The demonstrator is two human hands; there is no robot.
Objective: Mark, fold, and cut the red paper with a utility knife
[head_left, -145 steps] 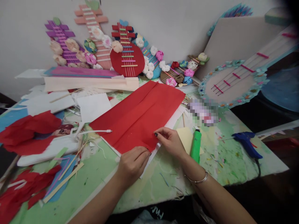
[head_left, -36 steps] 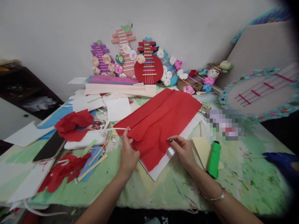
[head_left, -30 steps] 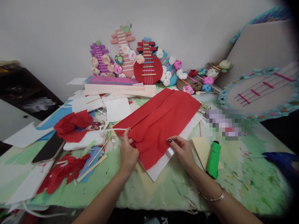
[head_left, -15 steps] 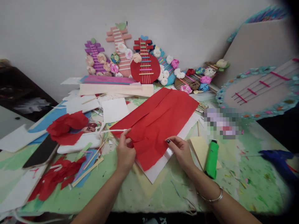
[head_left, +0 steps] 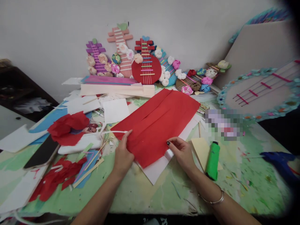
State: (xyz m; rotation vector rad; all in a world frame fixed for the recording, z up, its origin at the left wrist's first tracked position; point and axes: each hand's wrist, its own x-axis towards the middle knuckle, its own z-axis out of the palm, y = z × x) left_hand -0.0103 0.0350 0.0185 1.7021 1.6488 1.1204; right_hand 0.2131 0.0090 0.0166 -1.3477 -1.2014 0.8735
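Note:
A folded sheet of red crepe paper [head_left: 161, 122] lies slantwise in the middle of the table, with long creases across it. White paper [head_left: 153, 174] shows from beneath along its right and lower edges. My left hand [head_left: 124, 153] grips the red sheet's left edge, its index finger pointing up along it. At the lower right edge, my right hand [head_left: 181, 153] pinches the same sheet between thumb and fingers. Beside that hand, a small shiny patch [head_left: 169, 154] shows on the white paper.
A green cutter-like tool [head_left: 212, 161] lies right, near a blue glue gun [head_left: 281, 161]. Red scraps [head_left: 58, 179], a phone [head_left: 42, 151] and thin wooden strips [head_left: 87, 173] crowd the left. Decorated paper lutes [head_left: 146, 68] lean on the wall behind.
The red sheet has flattened and its lower edge has drawn up slightly. My left hand has shifted a little left; my right hand has barely moved.

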